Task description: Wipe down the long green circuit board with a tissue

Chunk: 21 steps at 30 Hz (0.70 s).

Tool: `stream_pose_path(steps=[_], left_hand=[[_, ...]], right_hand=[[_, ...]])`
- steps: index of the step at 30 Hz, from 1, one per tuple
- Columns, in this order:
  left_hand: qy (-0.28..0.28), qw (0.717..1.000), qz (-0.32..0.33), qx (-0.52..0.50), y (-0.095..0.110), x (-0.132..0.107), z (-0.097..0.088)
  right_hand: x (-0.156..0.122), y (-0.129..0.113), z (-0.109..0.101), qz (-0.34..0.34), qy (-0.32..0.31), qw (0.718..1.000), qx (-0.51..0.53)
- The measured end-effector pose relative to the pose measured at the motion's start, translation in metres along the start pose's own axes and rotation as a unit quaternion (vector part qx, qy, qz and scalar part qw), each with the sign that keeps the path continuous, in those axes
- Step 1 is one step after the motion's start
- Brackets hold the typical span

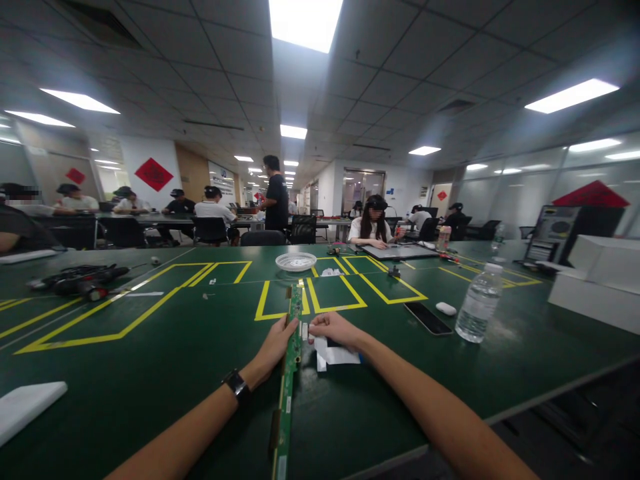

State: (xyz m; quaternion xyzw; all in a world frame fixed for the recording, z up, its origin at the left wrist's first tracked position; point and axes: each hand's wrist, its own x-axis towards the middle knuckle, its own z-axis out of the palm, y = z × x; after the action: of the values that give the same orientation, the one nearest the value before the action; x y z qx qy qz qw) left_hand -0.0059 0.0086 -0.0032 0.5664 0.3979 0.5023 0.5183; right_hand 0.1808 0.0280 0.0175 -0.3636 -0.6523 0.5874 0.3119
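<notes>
A long, narrow green circuit board (287, 400) stretches from the middle of the table towards me. My left hand (273, 350) is closed around its left edge, the thumb lying on its face. On the board's right side, my right hand (336, 330) pinches the end of a white flat ribbon cable (343, 355) close to a small pale connector (305, 331). The cable bends below the hand and shows a bit of blue at its far end. Whether its tip touches the connector, I cannot tell.
A white basket (295, 262) stands beyond the board. To the right are a phone (428, 319), a white earbud case (446, 309) and a water bottle (479, 303). Power tools (83, 280) lie left, a white slab (30, 407) nearer. A co-worker (375, 227) sits across the table.
</notes>
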Motion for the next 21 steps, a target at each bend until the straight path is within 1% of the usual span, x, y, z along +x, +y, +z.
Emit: stream_pose_path(steps=[6,14,21], left_hand=[[-0.005,1.0,-0.017,-0.019,0.0034,-0.0018,0.004],[-0.011,0.999,-0.021,-0.026,0.0054,-0.0035,0.0028],[-0.015,0.999,-0.02,-0.02,0.003,-0.0033,0.0024]], right_hand=[[0.0017,0.0017,-0.0003,0.002,0.006,0.999,0.037],[0.0027,0.0042,0.0016,0.0,-0.004,0.999,0.036],[0.0028,0.0045,0.0021,0.008,0.003,0.999,0.037]])
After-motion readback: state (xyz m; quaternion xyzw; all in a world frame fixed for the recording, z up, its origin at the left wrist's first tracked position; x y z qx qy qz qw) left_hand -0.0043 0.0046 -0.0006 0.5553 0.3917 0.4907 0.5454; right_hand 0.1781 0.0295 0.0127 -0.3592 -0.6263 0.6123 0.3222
